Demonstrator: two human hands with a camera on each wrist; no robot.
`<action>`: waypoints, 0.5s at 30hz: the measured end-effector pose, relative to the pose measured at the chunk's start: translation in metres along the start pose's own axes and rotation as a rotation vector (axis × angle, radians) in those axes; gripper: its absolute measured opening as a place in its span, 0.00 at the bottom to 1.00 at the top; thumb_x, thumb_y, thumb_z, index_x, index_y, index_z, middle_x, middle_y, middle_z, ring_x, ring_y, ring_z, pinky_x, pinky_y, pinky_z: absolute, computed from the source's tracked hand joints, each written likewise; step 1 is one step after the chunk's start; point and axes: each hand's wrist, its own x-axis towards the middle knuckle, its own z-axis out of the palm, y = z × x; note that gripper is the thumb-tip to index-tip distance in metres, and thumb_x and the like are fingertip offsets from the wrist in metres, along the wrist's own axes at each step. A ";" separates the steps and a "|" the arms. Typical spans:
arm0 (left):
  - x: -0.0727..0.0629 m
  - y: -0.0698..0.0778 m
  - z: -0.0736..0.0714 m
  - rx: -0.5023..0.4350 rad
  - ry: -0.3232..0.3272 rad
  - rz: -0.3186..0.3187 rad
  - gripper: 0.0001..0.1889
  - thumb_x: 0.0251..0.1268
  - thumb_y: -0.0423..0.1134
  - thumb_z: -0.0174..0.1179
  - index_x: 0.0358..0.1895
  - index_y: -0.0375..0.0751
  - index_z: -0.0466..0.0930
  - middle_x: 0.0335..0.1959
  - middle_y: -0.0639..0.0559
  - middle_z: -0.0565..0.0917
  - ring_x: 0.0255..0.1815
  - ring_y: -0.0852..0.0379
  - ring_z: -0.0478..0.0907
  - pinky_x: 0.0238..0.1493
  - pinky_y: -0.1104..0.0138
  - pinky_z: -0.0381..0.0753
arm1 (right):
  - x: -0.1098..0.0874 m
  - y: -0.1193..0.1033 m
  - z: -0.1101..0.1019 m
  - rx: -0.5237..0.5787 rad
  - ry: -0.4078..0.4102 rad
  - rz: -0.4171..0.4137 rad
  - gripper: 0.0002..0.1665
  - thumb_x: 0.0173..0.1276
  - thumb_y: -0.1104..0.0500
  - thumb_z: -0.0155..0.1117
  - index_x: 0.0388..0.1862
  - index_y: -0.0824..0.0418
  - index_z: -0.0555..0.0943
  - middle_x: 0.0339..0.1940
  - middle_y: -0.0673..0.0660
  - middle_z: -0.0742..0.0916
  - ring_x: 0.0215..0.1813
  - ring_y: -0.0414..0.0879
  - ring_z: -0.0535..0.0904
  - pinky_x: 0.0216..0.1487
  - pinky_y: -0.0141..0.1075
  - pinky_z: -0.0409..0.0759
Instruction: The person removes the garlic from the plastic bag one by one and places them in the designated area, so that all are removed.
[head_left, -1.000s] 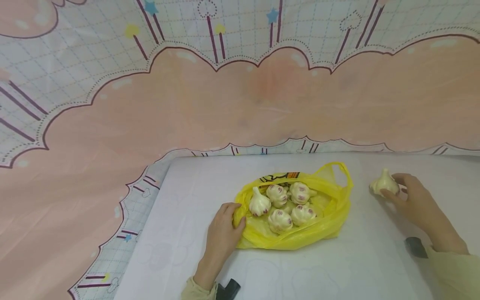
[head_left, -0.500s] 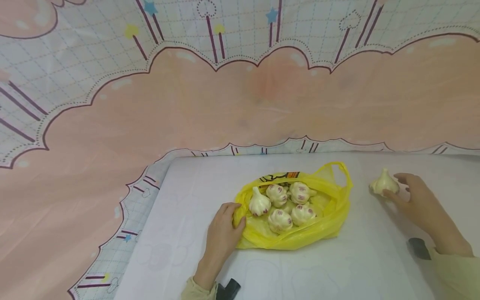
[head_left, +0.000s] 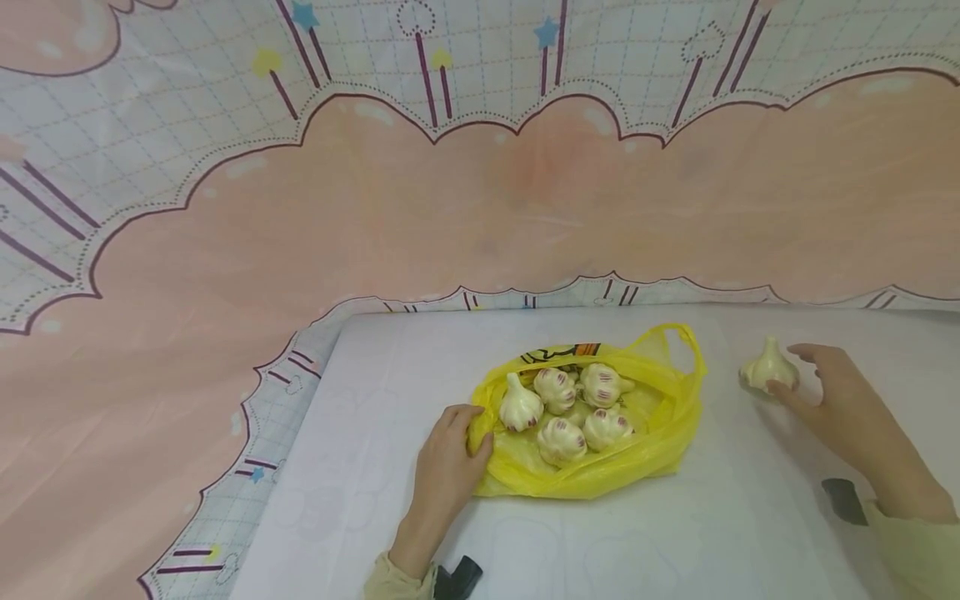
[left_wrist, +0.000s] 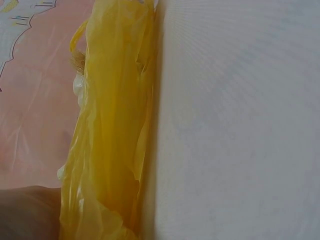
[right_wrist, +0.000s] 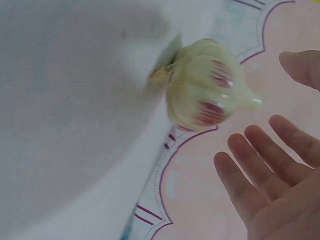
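My left hand (head_left: 448,462) holds the left edge of a yellow plastic bag (head_left: 592,483), fingers and thumb at its rim. Inside the opened bag lie several garlic bulbs (head_left: 561,442), cream with purplish-red streaks. Off to the right, a single garlic bulb (head_left: 771,371) sits upright on the table. Beside it is my right hand (head_left: 847,408), its thumb overlapping the bulb's edge in the head view. The right wrist view shows this hand's fingers spread, with a gap between them and the bulb. The bag's side fills much of the left wrist view, hiding most of the left fingers.
The white tabletop (head_left: 360,417) runs back to a peach and white patterned cloth (head_left: 450,208). A loop handle (head_left: 686,337) of the bag stands up at its right end, between the bag's bulbs and the lone bulb.
My right hand's fingers have opened and drawn slightly rightward, off the lone garlic bulb, which stays in place. My left hand and the bag have not visibly moved.
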 end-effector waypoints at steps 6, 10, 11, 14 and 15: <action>0.001 0.000 0.000 -0.002 -0.006 -0.004 0.18 0.62 0.41 0.67 0.54 0.40 0.82 0.54 0.46 0.81 0.57 0.46 0.80 0.55 0.52 0.81 | -0.002 -0.009 -0.003 0.028 0.034 -0.051 0.33 0.71 0.61 0.63 0.64 0.80 0.63 0.61 0.83 0.68 0.62 0.80 0.62 0.63 0.73 0.57; 0.000 0.001 -0.001 0.000 -0.010 -0.008 0.18 0.62 0.41 0.67 0.54 0.40 0.82 0.54 0.46 0.82 0.57 0.46 0.80 0.55 0.52 0.81 | -0.003 -0.019 -0.005 0.050 0.031 -0.064 0.33 0.71 0.61 0.63 0.65 0.79 0.63 0.62 0.81 0.68 0.63 0.79 0.61 0.63 0.73 0.56; 0.000 0.001 -0.002 0.001 -0.009 -0.007 0.18 0.62 0.41 0.67 0.54 0.40 0.82 0.54 0.46 0.82 0.57 0.46 0.80 0.55 0.52 0.81 | -0.003 -0.021 -0.006 0.049 0.037 -0.074 0.33 0.71 0.61 0.63 0.65 0.79 0.63 0.62 0.81 0.68 0.63 0.79 0.62 0.63 0.73 0.56; 0.001 0.001 -0.002 0.002 -0.007 -0.001 0.18 0.62 0.41 0.67 0.54 0.40 0.82 0.54 0.46 0.82 0.57 0.45 0.80 0.55 0.52 0.81 | -0.003 -0.025 -0.007 0.036 0.064 -0.113 0.32 0.69 0.63 0.64 0.64 0.78 0.64 0.61 0.80 0.69 0.62 0.78 0.64 0.62 0.72 0.58; 0.001 0.001 -0.002 0.003 -0.006 0.000 0.18 0.62 0.41 0.67 0.54 0.40 0.82 0.54 0.46 0.82 0.57 0.45 0.80 0.55 0.52 0.81 | -0.002 -0.027 -0.008 0.028 0.067 -0.116 0.32 0.69 0.63 0.64 0.65 0.78 0.65 0.61 0.80 0.70 0.61 0.77 0.64 0.62 0.72 0.58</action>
